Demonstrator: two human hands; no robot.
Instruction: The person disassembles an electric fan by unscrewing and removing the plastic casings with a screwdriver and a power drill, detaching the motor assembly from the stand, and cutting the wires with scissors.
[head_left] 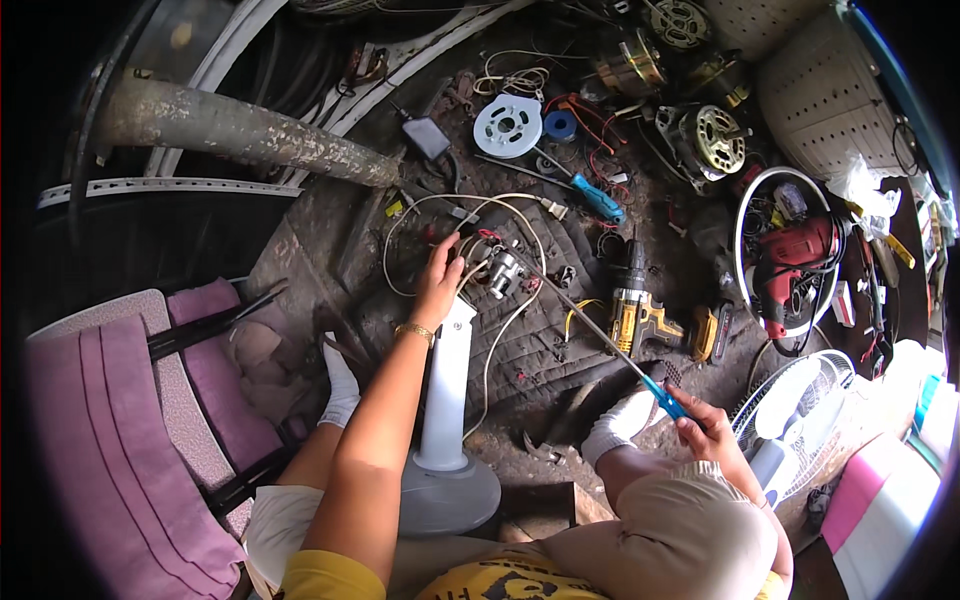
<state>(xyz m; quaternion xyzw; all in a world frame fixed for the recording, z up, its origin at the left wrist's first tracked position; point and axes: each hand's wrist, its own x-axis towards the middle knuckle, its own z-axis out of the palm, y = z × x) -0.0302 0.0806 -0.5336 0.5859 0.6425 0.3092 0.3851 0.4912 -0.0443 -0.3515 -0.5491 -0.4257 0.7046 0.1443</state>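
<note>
A white fan stand on a round grey base stands upright between my legs. A small silver motor with loose wires sits at its top. My left hand is curled at the top of the stand, beside the motor; its grip is partly hidden. My right hand is closed around the blue handle of a long screwdriver. The shaft points up and left, its tip close to the motor. A white power cord loops around the motor and trails down beside the stand.
A yellow cordless drill, its battery and another blue screwdriver lie on the dark mat. Motor parts crowd the back. At right are a red drill and a fan cage; a purple chair is left.
</note>
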